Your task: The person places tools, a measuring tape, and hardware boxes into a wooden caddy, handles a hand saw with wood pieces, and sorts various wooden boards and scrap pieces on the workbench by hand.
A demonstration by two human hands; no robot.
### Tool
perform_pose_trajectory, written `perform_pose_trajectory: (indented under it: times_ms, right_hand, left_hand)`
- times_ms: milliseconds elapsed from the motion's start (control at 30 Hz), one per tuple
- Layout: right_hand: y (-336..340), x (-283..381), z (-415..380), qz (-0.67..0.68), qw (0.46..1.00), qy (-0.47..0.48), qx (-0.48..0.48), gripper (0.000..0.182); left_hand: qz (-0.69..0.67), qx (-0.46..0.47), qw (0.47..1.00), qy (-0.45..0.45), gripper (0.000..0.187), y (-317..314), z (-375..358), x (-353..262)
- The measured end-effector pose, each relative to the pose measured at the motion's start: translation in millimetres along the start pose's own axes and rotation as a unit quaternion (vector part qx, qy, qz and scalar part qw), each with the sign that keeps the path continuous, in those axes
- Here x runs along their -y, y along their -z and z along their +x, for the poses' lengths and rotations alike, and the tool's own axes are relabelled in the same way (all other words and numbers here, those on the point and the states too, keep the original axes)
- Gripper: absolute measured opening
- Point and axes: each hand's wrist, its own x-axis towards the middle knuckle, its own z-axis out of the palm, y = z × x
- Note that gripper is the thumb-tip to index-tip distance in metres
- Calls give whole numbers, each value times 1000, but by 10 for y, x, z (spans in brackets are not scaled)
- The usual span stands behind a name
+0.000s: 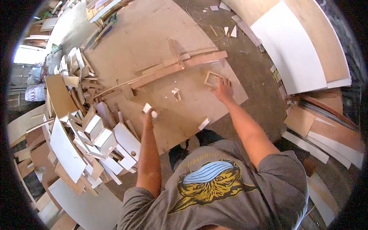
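Observation:
My left hand, slightly smeared by motion, is closed around a small white block above the near left of a large plywood board. My right hand grips the near right side of a small wooden frame on the board's right part; its palm and fingers hide that side of the frame. Between the two hands lie several small wood and white scraps. Close to the board's front edge, by my body, is a white-faced piece with dark spots.
Long wooden strips cross the board beyond my hands, with a short batten across them. Wood offcuts are heaped at the left. Tools lie at the far left. White and brown panels stand at the right.

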Motion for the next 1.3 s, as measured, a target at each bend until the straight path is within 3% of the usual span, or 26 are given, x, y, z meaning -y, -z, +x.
perform_pose_trajectory:
  times_ms: [67, 133, 167, 200, 233, 267, 300, 367, 467, 567, 667, 767, 833, 967, 1067, 1133, 1167, 1200, 1233, 1300]
  right_hand:
    - [95, 45, -98, -34, 999, 2, -6, 73]
    - [9, -50, -79, -45, 999, 8, -22, 79]
    - [-85, -122, -52, -50, 998, 10, -29, 83]
    - [-217, -223, 1, -75, 996, 24, -40, 82]
    - [-388, -345, 62, -100, 993, 35, -51, 82]
    - [-462, -369, 94, -126, 989, 46, -62, 82]
    - [-419, -315, 99, -112, 992, 42, -47, 80]
    - [-201, -190, 93, -85, 996, 34, -17, 78]
    - [93, 219, -1, 48, 998, 3, 26, 72]
    - [-234, 599, -153, 102, 993, 60, 10, 71]
    - [14, 1265, -451, 189, 966, 174, 2, 70]
    - [100, 1785, -779, 178, 964, 198, 15, 72]
    - [141, 2038, -946, 163, 964, 211, 18, 72]
    - [303, 2510, -1320, 133, 943, 296, 71, 73]
    - [355, 2807, -1650, 148, 909, 375, 104, 73]
    - [293, 3025, -1821, 184, 886, 409, 118, 74]
    - [201, 3130, -1884, 205, 880, 412, 121, 74]
    - [65, 3238, -1941, 226, 873, 415, 125, 74]
    - [44, 3370, -2037, 246, 865, 417, 129, 74]
    - [128, 3625, -2243, 304, 856, 367, 202, 73]
  left_hand:
    - [22, 97, 983, 152, 54, -156, -320, -232]
    - [-7, 110, 974, 200, 55, -448, -522, -243]
    - [-132, 118, 969, 173, 54, -592, -567, -61]
    - [-170, 167, 956, 172, 53, -643, -530, 74]
    - [-170, 160, 959, 164, 51, -751, -712, -80]
    - [-182, 213, 958, 61, 48, -854, -670, 188]
    - [-218, 218, 938, 157, 47, -940, -779, -11]
    - [-228, 209, 947, 94, 42, -1138, -986, -132]
    - [-224, 219, 938, 148, 40, -1300, -1029, -87]
    - [-204, 214, 949, 107, 45, -1282, -1164, -116]
    - [-234, 187, 936, 186, 57, -1122, -1189, -190]
    - [-439, 239, 851, 163, 71, -838, -1422, -428]
    - [-457, 242, 847, 127, 70, -617, -1331, -172]
    - [-345, 113, 931, 37, 65, -68, -1500, -82]
    - [-394, 61, 916, 37, 60, 545, -1843, -172]
    - [-407, 30, 913, -29, 60, 884, -1782, 80]
    - [-411, 14, 909, -62, 60, 1051, -1748, 232]
    - [-408, 31, 912, -16, 60, 1291, -1929, 153]
    - [-410, 16, 911, -35, 61, 1453, -1978, 192]
    - [-413, -14, 908, -74, 62, 1746, -2042, 256]
